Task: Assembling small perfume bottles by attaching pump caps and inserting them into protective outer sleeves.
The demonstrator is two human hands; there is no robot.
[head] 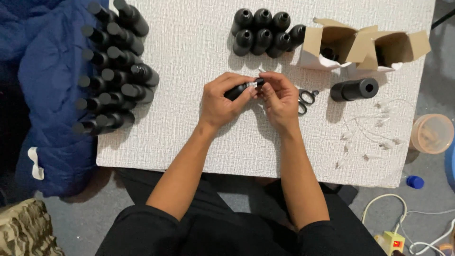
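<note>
1. The left hand (222, 102) is wrapped around a small black bottle (239, 90), holding it on its side just above the middle of the white textured counter (189, 142).
2. The right hand (280, 97) meets the left at the bottle's neck; its fingertips pinch a small white fitting (252, 85) right at the mouth of the bottle. The two hands are close together, touching at the fingers.
3. A pair of scissors (305, 98) lies on the counter just beside the right hand, partly hidden by it.
4. Farther right, a black cylinder (354, 89) lies on its side, its open end facing right.
5. Beyond the hands, at the far edge, a cluster of black bottles (263, 32) stands upright in two rows, mouths open.
6. Next to that cluster sit two open cardboard boxes (365, 45) with their flaps up; something dark shows inside one.
7. On the left side of the counter, a pile of capped black bottles (113, 66) lies stacked on its side, touching a blue garment (47, 95) that hangs off the counter's left edge.
8. Near the right edge, several small white fittings with thin tubes (374, 132) are scattered loose.
9. Off the counter to the right rest a translucent round container (432, 133) and a small blue cap (415, 182) on the grey floor.
</note>
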